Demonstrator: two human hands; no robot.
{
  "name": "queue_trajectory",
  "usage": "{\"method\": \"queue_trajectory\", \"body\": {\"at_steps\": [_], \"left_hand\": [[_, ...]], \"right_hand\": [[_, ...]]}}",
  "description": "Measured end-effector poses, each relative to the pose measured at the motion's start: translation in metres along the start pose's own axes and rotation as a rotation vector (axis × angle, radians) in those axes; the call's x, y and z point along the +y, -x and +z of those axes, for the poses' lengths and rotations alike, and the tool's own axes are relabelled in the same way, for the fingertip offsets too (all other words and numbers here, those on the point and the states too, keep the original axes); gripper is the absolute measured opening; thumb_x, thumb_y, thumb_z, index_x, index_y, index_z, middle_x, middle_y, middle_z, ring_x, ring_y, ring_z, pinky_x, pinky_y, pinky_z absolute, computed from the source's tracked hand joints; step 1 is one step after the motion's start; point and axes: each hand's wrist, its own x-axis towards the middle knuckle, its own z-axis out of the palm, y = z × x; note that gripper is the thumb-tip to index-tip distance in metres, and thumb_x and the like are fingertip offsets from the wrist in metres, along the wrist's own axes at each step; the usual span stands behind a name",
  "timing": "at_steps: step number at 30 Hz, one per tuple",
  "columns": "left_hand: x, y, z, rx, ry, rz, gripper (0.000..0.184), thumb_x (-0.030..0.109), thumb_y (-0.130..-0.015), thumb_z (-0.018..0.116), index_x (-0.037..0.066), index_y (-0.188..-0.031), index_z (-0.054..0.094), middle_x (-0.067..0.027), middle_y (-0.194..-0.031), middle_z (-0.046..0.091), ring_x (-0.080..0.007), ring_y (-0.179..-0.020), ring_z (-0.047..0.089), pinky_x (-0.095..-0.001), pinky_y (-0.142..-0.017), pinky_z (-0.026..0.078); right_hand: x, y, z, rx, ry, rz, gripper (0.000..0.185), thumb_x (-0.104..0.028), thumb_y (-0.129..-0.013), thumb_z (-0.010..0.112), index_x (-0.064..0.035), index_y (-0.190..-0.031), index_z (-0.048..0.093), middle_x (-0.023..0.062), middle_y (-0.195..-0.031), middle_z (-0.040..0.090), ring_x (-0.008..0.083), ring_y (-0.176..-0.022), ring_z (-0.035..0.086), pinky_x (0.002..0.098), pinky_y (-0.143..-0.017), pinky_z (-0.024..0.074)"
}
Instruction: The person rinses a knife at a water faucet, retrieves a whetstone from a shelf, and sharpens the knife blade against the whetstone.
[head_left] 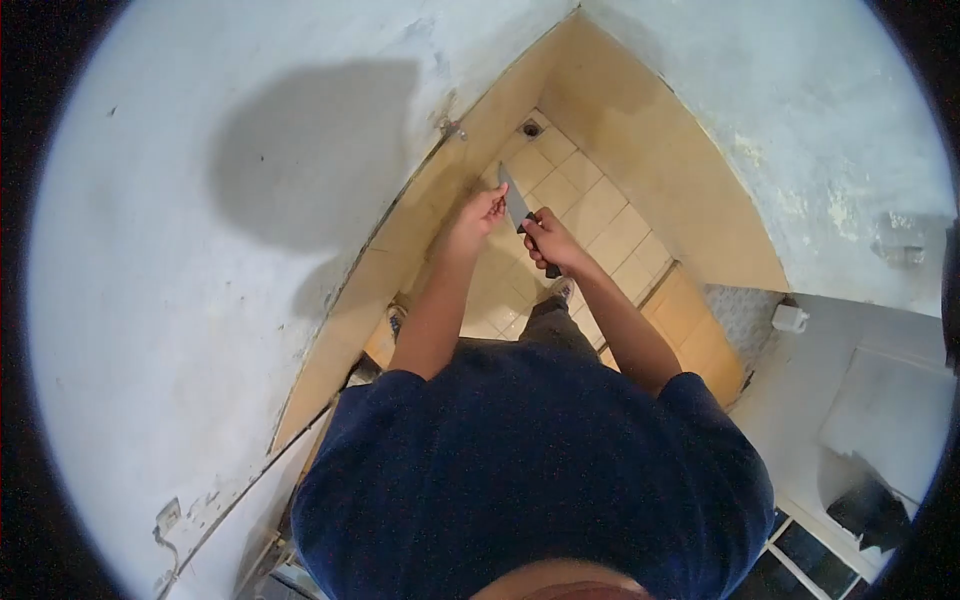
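A kitchen knife (pixel 514 200) with a broad grey blade and a black handle is held in front of me, its tip pointing up and slightly left. My right hand (pixel 550 243) wraps round the handle, whose black end sticks out below the fist. My left hand (pixel 484 212) has its fingers curled, with thumb and fingertips pinched at the left side of the blade, partway along it. Anything small between those fingertips is too fine to make out. Both hands are above the tiled floor.
Pale floor tiles (pixel 590 215) run into a corner with a round drain (pixel 531 128). A small tap (pixel 455 129) sticks out from the left wall. An orange-tan ledge (pixel 700 340) lies at the right. A socket with a cable (pixel 168 520) is at lower left.
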Motion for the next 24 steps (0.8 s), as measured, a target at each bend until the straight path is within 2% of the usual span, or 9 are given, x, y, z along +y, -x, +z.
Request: {"method": "queue_trajectory", "body": {"at_steps": [7, 12, 15, 16, 18, 19, 21, 24], "left_hand": [[-0.004, -0.021, -0.034, 0.007, 0.121, -0.012, 0.015, 0.015, -0.087, 0.073, 0.012, -0.076, 0.064, 0.0023, -0.072, 0.061, -0.0076, -0.061, 0.051, -0.0202, -0.053, 0.041], [-0.009, -0.040, -0.077, 0.286, -0.296, 0.187, 0.013, 0.020, -0.086, 0.074, 0.010, -0.084, 0.067, 0.0015, -0.075, 0.065, -0.0088, -0.064, 0.056, -0.0208, -0.052, 0.043], [-0.015, -0.034, -0.087, 0.359, -0.445, 0.223, 0.018, 0.026, -0.087, 0.072, 0.009, -0.089, 0.068, 0.0016, -0.077, 0.066, -0.0091, -0.066, 0.057, -0.0207, -0.053, 0.043], [-0.013, -0.029, -0.086, 0.369, -0.481, 0.227, 0.020, 0.028, -0.088, 0.072, 0.009, -0.090, 0.068, 0.0017, -0.078, 0.066, -0.0092, -0.068, 0.058, -0.0205, -0.053, 0.043], [-0.009, -0.018, -0.078, 0.200, -0.557, 0.152, 0.024, 0.033, -0.088, 0.071, 0.009, -0.091, 0.068, 0.0018, -0.081, 0.066, -0.0101, -0.070, 0.058, -0.0201, -0.056, 0.044], [-0.013, -0.006, -0.076, 0.123, -0.593, 0.103, 0.026, 0.035, -0.088, 0.071, 0.009, -0.092, 0.068, 0.0019, -0.082, 0.066, -0.0106, -0.071, 0.059, -0.0199, -0.057, 0.044], [-0.003, 0.032, -0.031, 0.055, -0.475, 0.054, 0.025, 0.034, -0.089, 0.070, 0.009, -0.092, 0.067, 0.0024, -0.082, 0.065, -0.0096, -0.071, 0.058, -0.0191, -0.059, 0.045], [-0.005, 0.033, -0.015, 0.002, -0.294, 0.103, 0.018, 0.025, -0.088, 0.072, 0.008, -0.087, 0.068, 0.0027, -0.074, 0.062, -0.0073, -0.064, 0.056, -0.0189, -0.055, 0.044]], "right_hand": [[0.017, 0.016, 0.021, 0.019, 0.102, 0.003, 0.019, -0.025, -0.101, 0.048, -0.0089, -0.103, 0.039, 0.0011, -0.067, 0.047, 0.0084, -0.050, 0.042, 0.0258, -0.040, 0.0326], [0.025, 0.039, 0.014, -0.044, 0.182, 0.090, 0.023, -0.028, -0.101, 0.048, -0.0060, -0.102, 0.042, 0.0033, -0.070, 0.053, 0.0091, -0.051, 0.045, 0.0271, -0.043, 0.0367], [0.046, 0.034, 0.004, 0.226, 0.543, -0.119, 0.023, -0.027, -0.100, 0.048, -0.0044, -0.104, 0.045, 0.0123, -0.077, 0.062, 0.0213, -0.057, 0.058, 0.0361, -0.050, 0.0457], [0.047, 0.033, 0.000, 0.312, 0.693, -0.166, 0.023, -0.027, -0.100, 0.048, -0.0044, -0.105, 0.045, 0.0152, -0.080, 0.063, 0.0264, -0.063, 0.061, 0.0395, -0.055, 0.0471], [0.049, 0.032, -0.002, 0.484, 0.980, -0.256, 0.024, -0.026, -0.098, 0.049, -0.0043, -0.107, 0.046, 0.0211, -0.088, 0.066, 0.0366, -0.074, 0.066, 0.0463, -0.064, 0.0500], [0.049, 0.035, 0.000, 0.491, 0.985, -0.271, 0.023, -0.025, -0.097, 0.050, -0.0045, -0.107, 0.047, 0.0219, -0.090, 0.065, 0.0393, -0.079, 0.064, 0.0483, -0.066, 0.0495], [0.039, 0.036, 0.005, 0.505, 0.999, -0.318, 0.023, -0.024, -0.095, 0.053, -0.0050, -0.107, 0.047, 0.0237, -0.093, 0.064, 0.0446, -0.087, 0.062, 0.0524, -0.071, 0.0487], [0.045, 0.026, 0.003, 0.403, 1.064, -0.446, 0.029, -0.025, -0.093, 0.057, -0.0054, -0.111, 0.044, 0.0232, -0.096, 0.063, 0.0428, -0.085, 0.064, 0.0515, -0.071, 0.0513]]}}
